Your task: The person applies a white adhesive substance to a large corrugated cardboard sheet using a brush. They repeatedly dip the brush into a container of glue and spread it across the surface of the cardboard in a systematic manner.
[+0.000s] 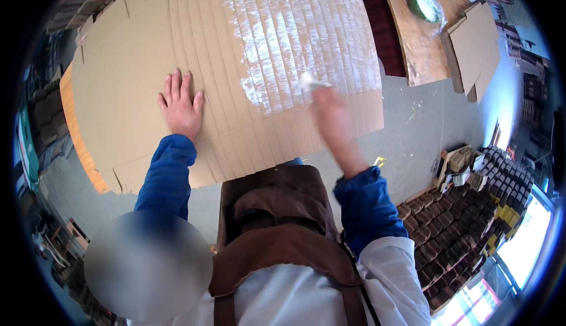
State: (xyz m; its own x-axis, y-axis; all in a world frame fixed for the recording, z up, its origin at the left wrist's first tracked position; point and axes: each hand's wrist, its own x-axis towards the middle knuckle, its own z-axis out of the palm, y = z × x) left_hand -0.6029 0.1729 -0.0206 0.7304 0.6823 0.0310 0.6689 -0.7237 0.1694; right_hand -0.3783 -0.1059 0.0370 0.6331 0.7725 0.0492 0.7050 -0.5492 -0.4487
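Note:
Several brown cardboard sheets (132,49) lie fanned out in overlapping steps in front of me. Streaky, glossy white paste (295,19) covers the stepped edges on the right half. My left hand (181,105) rests flat on the bare cardboard, fingers spread, holding nothing. Over the near part of the coated area, my right hand (331,114) grips a small whitish brush (308,82). Motion blurs that hand and the brush, so I cannot tell if the bristles touch the cardboard.
Right of the sheets, a wooden board (413,49) carries a green round container (424,5) with clear plastic over it. Folded cardboard pieces (474,46) lean at its edge. Stacks of dark brown pieces (454,223) fill the right floor. An orange edge (79,131) shows under the sheets.

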